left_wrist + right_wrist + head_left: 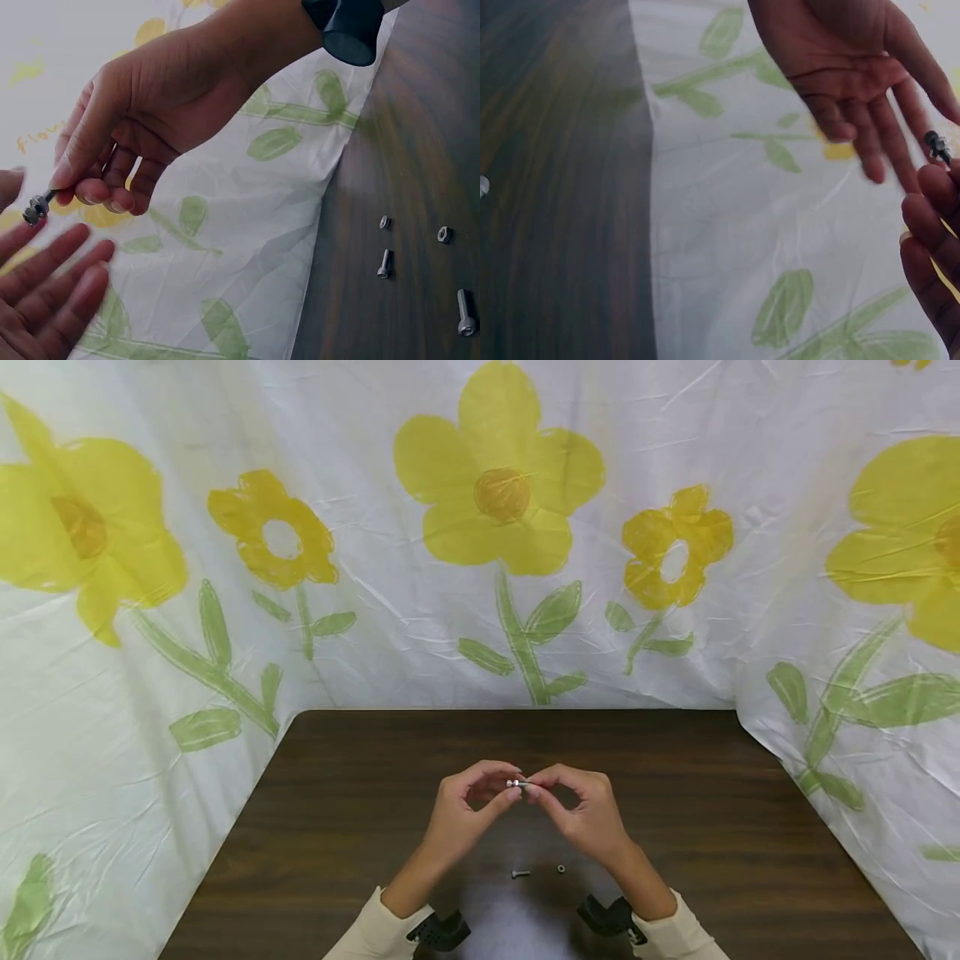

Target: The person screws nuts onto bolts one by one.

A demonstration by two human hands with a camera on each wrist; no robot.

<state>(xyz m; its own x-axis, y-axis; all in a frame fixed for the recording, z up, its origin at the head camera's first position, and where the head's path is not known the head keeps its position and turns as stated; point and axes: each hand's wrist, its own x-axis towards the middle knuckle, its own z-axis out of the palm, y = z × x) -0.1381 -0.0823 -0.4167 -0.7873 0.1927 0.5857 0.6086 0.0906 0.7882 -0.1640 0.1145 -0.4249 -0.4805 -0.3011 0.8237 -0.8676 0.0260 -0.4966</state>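
Note:
In the head view, my right hand (pixel 596 817) pinches the threaded end of a small metal bolt (pixel 511 783) between thumb and forefinger. A nut (pixel 39 203) sits around its shank near the head, clearest in the left wrist view. My left hand (pixel 459 814) is at the bolt's head end, thumb and forefinger on either side. In the left wrist view its thumb stands apart from the bolt and its other fingers are extended; whether the forefinger touches the head is hard to tell. The right wrist view shows the left fingers loosely spread.
On the dark wooden table (pixel 360 752) lie a loose bolt (pixel 521 874) and a nut (pixel 561 868), nearer me than the hands. The left wrist view shows a second bolt (pixel 466 315) and another nut (pixel 445 235). A flower-painted white sheet (pixel 360 652) surrounds the table.

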